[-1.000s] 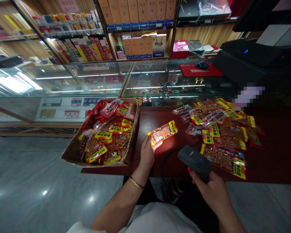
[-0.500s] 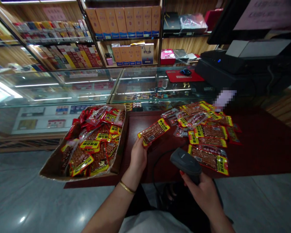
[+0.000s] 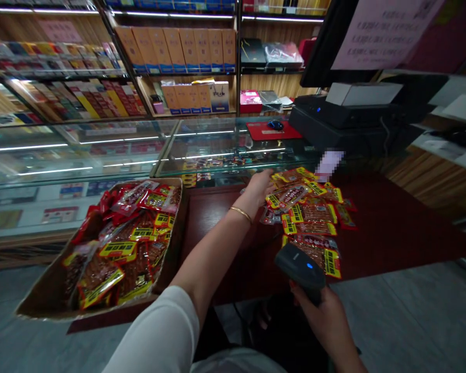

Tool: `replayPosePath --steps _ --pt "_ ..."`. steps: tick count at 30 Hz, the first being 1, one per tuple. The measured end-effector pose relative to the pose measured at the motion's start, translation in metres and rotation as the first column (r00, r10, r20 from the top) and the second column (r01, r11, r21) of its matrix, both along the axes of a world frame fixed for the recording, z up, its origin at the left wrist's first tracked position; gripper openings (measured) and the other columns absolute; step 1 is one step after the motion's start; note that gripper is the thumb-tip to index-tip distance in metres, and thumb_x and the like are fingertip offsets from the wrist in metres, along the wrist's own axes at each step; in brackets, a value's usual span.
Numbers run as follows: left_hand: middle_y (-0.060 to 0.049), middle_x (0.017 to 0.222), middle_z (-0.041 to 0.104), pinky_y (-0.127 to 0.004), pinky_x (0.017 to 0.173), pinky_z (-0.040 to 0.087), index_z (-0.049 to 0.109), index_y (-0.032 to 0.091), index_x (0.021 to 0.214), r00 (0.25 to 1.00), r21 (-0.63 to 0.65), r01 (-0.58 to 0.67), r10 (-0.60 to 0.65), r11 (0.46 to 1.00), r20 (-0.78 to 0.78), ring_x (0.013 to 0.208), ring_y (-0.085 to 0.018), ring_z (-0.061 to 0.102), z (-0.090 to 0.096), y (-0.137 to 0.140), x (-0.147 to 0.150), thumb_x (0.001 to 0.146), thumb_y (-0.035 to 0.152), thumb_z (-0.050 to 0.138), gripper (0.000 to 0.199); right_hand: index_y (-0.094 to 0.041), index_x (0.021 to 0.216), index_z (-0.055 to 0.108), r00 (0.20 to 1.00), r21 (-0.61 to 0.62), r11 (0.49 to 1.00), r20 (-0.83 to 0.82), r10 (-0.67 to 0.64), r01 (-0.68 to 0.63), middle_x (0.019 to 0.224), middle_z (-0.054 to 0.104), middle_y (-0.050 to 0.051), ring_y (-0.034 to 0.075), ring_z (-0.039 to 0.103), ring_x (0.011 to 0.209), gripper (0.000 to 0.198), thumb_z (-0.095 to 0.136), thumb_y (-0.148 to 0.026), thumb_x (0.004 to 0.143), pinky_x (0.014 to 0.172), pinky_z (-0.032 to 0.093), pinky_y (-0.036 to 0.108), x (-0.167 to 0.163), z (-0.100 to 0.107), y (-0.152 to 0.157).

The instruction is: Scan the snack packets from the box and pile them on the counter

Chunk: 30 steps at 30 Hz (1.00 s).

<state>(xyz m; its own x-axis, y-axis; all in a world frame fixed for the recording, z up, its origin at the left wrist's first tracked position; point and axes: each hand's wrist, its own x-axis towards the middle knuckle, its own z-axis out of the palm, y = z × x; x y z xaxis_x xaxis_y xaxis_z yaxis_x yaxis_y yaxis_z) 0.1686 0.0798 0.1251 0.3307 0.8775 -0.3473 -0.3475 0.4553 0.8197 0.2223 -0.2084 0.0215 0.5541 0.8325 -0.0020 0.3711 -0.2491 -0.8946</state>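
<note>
The left hand [image 3: 261, 187] has swung from the middle of the frame, where it held a packet up, to the upper-left edge of the pile of packets [image 3: 314, 212] right of centre; the view has turned rightward too. Its fingertips are partly hidden against the pile, so I cannot tell whether it grips anything now. The right hand [image 3: 321, 313], lower right of centre, is wrapped around the handle of a scanner [image 3: 301, 267] with a blue light showing.

For a tidy job, the left hand would do best to set packets flat, printed side up, disturbing the overlapping ones little. The scanner's head overlaps the lowest packet in view, though contact cannot be judged; holding it a little clear would avoid nudging that packet.

At lower left, a cardboard box [image 3: 173, 254] full of packets sits on the dark red tabletop [image 3: 392, 223]. The left forearm stretches between box and pile, so it is the main obstruction. A pixelated pale item [image 3: 329, 166] borders the pile's upper right. Beyond, at upper centre, a red mat [image 3: 291, 132] bears a mouse [image 3: 275, 125].
</note>
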Motion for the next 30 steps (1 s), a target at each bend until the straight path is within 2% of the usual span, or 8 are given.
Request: replayPosePath --steps 5,9,12,17,20,23,26,30 --pt "-0.013 0.125 0.071 -0.029 0.093 0.053 0.064 0.015 0.126 0.979 0.294 -0.148 0.182 0.944 -0.093 0.112 -0.02 0.067 -0.024 -0.054 -0.064 0.087 0.009 0.061 0.04 -0.024 0.069 0.075 1.0 -0.05 0.998 0.001 0.031 -0.031 0.057 0.075 0.005 0.026 0.072 0.053 0.036 0.074 -0.06 0.072 0.053 0.059 0.031 -0.002 -0.003 0.0" --pt "-0.01 0.127 0.074 -0.032 0.096 0.054 0.073 0.02 0.119 0.878 0.688 0.05 0.296 0.724 -0.375 0.114 -0.021 0.069 -0.022 -0.123 -0.169 0.093 0.02 0.06 0.029 -0.024 0.068 0.076 0.997 -0.08 0.995 0.033 0.068 -0.065 0.059 0.077 0.005 0.028 0.074 0.056 0.039 0.076 -0.063 0.07 0.052 0.059 0.031 -0.002 -0.02 0.005" --pt "-0.009 0.124 0.076 -0.038 0.106 0.051 0.074 0.022 0.118 0.577 0.734 0.261 0.508 0.628 -0.639 0.118 -0.023 0.069 -0.006 -0.154 -0.256 0.098 0.026 0.055 0.028 -0.023 0.071 0.078 0.982 -0.088 0.982 0.074 0.174 -0.167 0.066 0.08 0.007 0.028 0.077 0.061 0.041 0.075 -0.064 0.073 0.057 0.06 0.031 -0.005 -0.028 0.015" --pt "-0.015 0.138 0.07 -0.053 0.113 0.046 0.067 0.018 0.135 -0.149 0.345 0.551 0.497 0.76 -0.855 0.132 -0.036 0.061 0.0 -0.151 -0.37 0.093 0.029 0.062 0.043 -0.025 0.075 0.081 0.962 -0.087 0.962 0.066 0.264 -0.258 0.072 0.083 0.006 0.028 0.079 0.068 0.037 0.076 -0.061 0.073 0.061 0.062 0.029 -0.02 -0.02 0.03" --pt "-0.019 0.155 0.054 -0.062 0.118 0.037 0.056 0.014 0.148 -0.401 0.138 0.554 0.407 0.821 -0.821 0.149 -0.044 0.042 -0.009 -0.139 -0.398 0.086 0.025 0.07 0.064 -0.027 0.066 0.077 0.964 -0.065 0.966 0.073 0.256 -0.252 0.067 0.08 0.005 0.027 0.078 0.064 0.036 0.075 -0.062 0.071 0.062 0.062 0.029 -0.03 -0.012 0.032" --pt "-0.018 0.156 0.054 -0.058 0.119 0.036 0.055 0.015 0.148 -0.419 0.103 0.606 0.426 0.789 -0.802 0.151 -0.039 0.04 -0.017 -0.127 -0.399 0.088 0.019 0.062 0.061 -0.027 0.063 0.076 0.956 -0.063 0.957 0.059 0.287 -0.284 0.064 0.079 0.005 0.027 0.077 0.061 0.034 0.076 -0.06 0.07 0.065 0.063 0.029 -0.034 -0.009 0.029" --pt "-0.017 0.135 0.071 -0.052 0.112 0.044 0.072 0.017 0.127 -0.364 0.132 0.644 0.454 0.753 -0.813 0.138 -0.033 0.057 -0.015 -0.123 -0.39 0.089 0.011 0.052 0.043 -0.026 0.066 0.079 0.958 -0.088 0.957 0.044 0.282 -0.278 0.067 0.08 0.005 0.028 0.078 0.065 0.032 0.077 -0.058 0.067 0.065 0.063 0.03 -0.032 -0.008 0.025" --pt "-0.016 0.113 0.079 -0.045 0.1 0.052 0.078 0.018 0.107 -0.216 0.349 0.538 0.526 0.767 -0.823 0.116 -0.031 0.071 0.003 -0.144 -0.375 0.094 0.021 0.05 0.031 -0.025 0.066 0.077 0.981 -0.132 0.973 0.004 0.192 -0.19 0.067 0.081 0.006 0.029 0.078 0.065 0.031 0.077 -0.057 0.066 0.061 0.062 0.03 -0.026 -0.009 0.019"
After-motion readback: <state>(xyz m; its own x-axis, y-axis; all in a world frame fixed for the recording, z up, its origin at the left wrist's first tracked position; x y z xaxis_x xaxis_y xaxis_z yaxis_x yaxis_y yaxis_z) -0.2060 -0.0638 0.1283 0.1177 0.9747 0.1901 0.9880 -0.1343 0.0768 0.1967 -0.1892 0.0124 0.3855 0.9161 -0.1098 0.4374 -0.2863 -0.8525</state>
